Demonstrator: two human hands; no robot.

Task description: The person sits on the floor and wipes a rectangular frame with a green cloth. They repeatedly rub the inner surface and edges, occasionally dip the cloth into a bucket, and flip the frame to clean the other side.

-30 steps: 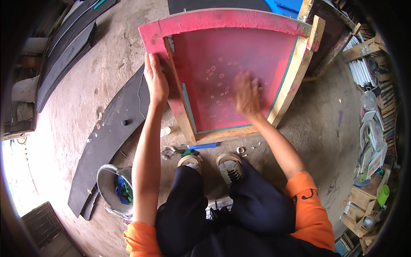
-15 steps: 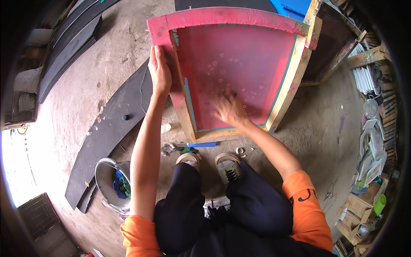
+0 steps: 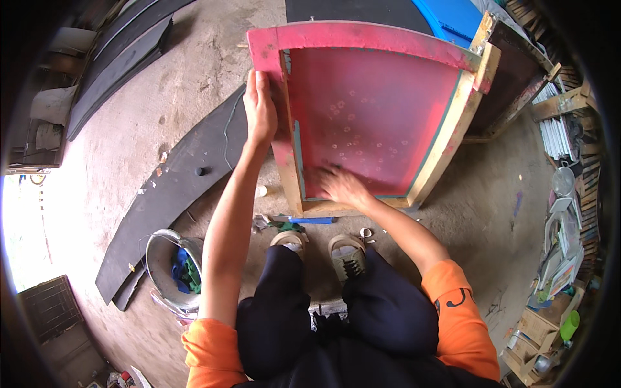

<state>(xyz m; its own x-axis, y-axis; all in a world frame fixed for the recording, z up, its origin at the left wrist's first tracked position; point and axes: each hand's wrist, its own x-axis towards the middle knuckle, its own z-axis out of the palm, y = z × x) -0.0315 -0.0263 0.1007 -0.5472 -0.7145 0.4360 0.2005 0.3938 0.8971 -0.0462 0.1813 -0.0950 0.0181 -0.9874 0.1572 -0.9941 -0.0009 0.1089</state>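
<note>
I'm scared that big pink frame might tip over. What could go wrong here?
1. Only the left hand steadies the red screen-printing frame, which stands propped on the concrete floor; it might slip.
2. The right hand presses on the thin mesh, which could stretch or tear.
3. Small bits by the shoes and the metal bucket nearby could trip the person on stepping back.

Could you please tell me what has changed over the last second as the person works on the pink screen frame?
The right hand slid down the pink mesh, from its middle to the lower edge near the wooden frame, and looks blurred with motion. The left hand kept its place on the frame's left rail. The metal bucket and black boards on the floor stayed put.
</note>
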